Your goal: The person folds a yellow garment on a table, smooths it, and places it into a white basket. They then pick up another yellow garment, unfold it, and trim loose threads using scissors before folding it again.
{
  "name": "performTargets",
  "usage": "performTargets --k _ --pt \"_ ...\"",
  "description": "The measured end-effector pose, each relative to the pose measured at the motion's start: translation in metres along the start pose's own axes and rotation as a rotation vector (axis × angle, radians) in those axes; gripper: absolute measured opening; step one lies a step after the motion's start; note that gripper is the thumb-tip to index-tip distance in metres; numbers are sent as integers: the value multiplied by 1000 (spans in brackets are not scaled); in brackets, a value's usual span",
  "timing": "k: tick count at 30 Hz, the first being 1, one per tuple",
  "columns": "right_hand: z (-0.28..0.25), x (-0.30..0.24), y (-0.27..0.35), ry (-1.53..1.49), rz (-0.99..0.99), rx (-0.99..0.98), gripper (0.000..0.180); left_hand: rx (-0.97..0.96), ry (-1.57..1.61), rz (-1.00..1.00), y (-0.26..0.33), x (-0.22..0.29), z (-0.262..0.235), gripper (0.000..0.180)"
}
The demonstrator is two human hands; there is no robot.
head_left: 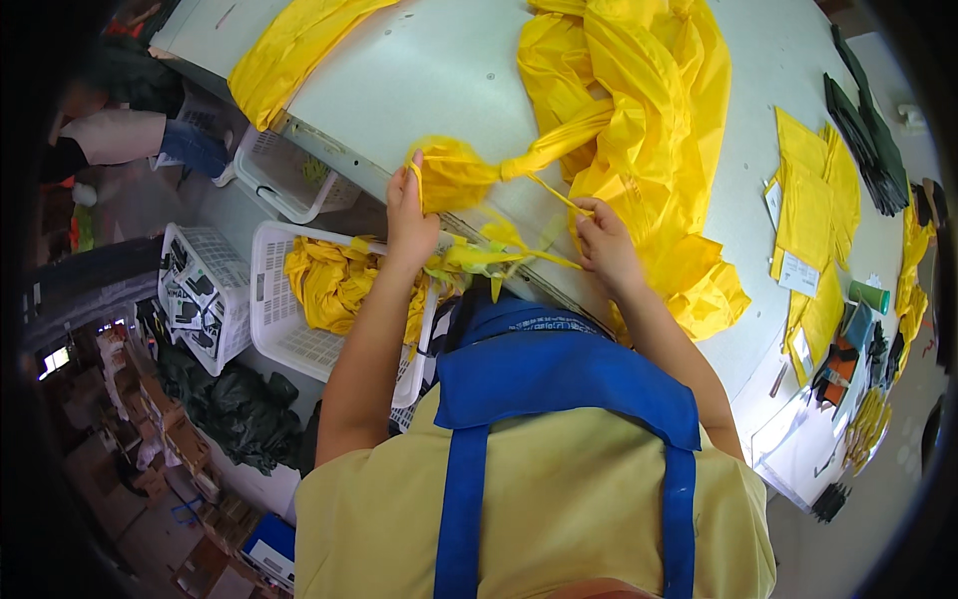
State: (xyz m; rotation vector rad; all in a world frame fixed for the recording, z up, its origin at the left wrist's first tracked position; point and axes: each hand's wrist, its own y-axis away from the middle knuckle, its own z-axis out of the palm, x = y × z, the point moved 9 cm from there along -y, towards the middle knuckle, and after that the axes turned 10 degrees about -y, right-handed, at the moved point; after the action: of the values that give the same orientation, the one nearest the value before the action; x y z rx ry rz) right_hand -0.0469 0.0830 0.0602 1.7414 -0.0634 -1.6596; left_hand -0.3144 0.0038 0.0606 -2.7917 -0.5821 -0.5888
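My left hand is closed on the flared end of a yellow fabric piece, which is slightly smeared by motion. That piece narrows to a gathered neck near the table edge and runs into a large crumpled heap of yellow fabric on the table. My right hand pinches a thin yellow strip that stretches from the gathered neck. Below, between both hands, a bundle of yellow and pale green strips hangs at the edge in front of my blue apron.
White baskets stand left of the table, one basket filled with yellow fabric. More yellow fabric drapes over the far left edge. Folded yellow packets and dark green pieces lie right. A person's leg shows at left.
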Motion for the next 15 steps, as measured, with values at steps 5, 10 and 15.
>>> performTargets --k 5,10,15 --pt "31 -37 25 835 -713 188 46 -428 209 -273 -5 -4 32 97" --pt "108 -80 32 1154 -1101 -104 52 -647 733 -356 5 13 47 79" --pt "113 -46 -15 1403 -1193 -125 46 -997 1238 -505 14 49 23 61"
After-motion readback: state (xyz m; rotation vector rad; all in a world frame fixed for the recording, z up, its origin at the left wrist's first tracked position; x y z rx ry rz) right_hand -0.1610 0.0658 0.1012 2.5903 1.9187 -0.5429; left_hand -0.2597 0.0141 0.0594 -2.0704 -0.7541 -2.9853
